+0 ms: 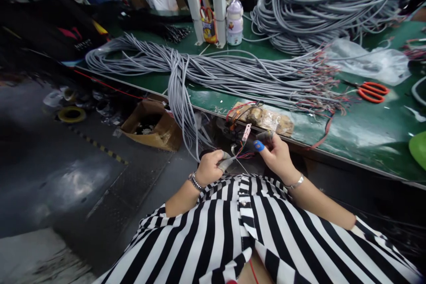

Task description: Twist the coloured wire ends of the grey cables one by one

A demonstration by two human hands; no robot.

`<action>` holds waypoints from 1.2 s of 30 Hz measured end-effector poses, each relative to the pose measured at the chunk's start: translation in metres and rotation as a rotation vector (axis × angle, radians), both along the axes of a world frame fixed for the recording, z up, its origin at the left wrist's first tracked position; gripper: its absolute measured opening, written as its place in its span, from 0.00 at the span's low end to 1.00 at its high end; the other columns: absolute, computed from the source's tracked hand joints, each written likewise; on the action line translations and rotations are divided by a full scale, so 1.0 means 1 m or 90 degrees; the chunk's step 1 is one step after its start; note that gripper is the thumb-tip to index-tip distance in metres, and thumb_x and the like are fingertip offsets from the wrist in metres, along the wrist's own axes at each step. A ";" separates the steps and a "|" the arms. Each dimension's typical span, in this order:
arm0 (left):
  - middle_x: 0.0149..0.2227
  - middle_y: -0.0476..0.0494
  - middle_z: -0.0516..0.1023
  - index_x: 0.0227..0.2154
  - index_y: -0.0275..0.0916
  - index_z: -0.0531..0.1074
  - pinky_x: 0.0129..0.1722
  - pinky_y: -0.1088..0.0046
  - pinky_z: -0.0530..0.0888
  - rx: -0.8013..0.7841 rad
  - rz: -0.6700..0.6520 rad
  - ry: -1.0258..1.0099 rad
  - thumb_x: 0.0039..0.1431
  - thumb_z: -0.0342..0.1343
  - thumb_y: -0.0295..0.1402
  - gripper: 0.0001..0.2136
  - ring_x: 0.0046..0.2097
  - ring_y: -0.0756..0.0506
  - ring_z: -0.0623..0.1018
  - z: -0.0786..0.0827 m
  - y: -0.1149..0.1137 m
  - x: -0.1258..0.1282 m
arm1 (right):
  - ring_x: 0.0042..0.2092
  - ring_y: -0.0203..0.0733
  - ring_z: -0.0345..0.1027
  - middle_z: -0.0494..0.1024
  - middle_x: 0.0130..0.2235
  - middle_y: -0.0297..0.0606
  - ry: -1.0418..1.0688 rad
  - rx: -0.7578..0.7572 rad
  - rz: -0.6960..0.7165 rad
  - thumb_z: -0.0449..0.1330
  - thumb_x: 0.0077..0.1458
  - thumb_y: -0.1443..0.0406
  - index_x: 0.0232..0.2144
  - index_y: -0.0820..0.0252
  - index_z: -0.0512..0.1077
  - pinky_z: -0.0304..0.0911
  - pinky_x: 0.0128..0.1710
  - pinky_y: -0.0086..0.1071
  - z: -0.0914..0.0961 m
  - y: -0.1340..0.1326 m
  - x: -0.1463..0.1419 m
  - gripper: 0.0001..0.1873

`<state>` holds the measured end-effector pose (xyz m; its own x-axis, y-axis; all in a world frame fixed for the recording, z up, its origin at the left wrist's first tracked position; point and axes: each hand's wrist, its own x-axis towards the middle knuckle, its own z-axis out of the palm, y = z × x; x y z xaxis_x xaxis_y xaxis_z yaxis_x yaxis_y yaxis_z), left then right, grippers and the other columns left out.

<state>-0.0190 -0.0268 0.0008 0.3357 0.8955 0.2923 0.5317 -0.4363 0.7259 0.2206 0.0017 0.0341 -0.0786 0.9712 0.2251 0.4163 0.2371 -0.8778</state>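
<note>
My left hand [210, 167] is closed around the end of a grey cable [227, 163] just below the table edge, a watch on its wrist. My right hand [276, 156] pinches thin coloured wires [244, 153] coming out of that cable end; blue tape covers its thumb tip and a bracelet sits on the wrist. A small black device with a pink tag [245, 133] hangs at the table edge right above the hands. Red wires loop beside it.
A green table [359, 128] carries long bundles of grey cables [233, 73], a bigger coil [316, 0] at the back, orange scissors [372, 91], a plastic bag [372, 62] and a white bottle [234, 22]. A cardboard box [151, 124] sits on the floor. Another person stands behind.
</note>
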 end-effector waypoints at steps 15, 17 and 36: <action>0.26 0.46 0.73 0.27 0.36 0.72 0.29 0.75 0.65 0.028 -0.090 0.098 0.59 0.53 0.31 0.07 0.29 0.49 0.72 0.002 -0.001 0.005 | 0.30 0.39 0.69 0.76 0.28 0.36 -0.162 0.084 0.218 0.59 0.49 0.72 0.29 0.59 0.72 0.61 0.31 0.30 0.010 -0.002 -0.022 0.05; 0.26 0.46 0.74 0.27 0.36 0.72 0.30 0.75 0.66 0.020 -0.133 0.082 0.58 0.54 0.30 0.06 0.29 0.49 0.73 0.002 -0.001 0.005 | 0.31 0.39 0.69 0.76 0.28 0.36 -0.233 0.094 0.238 0.58 0.46 0.74 0.27 0.60 0.71 0.59 0.31 0.29 0.009 0.002 -0.029 0.06; 0.26 0.45 0.75 0.29 0.33 0.75 0.30 0.78 0.71 -0.105 -0.058 -0.258 0.58 0.59 0.40 0.13 0.29 0.51 0.74 0.002 -0.004 -0.005 | 0.18 0.27 0.48 0.77 0.26 0.36 0.389 -0.343 0.120 0.65 0.49 0.54 0.33 0.60 0.73 0.40 0.16 0.25 -0.016 -0.006 -0.022 0.16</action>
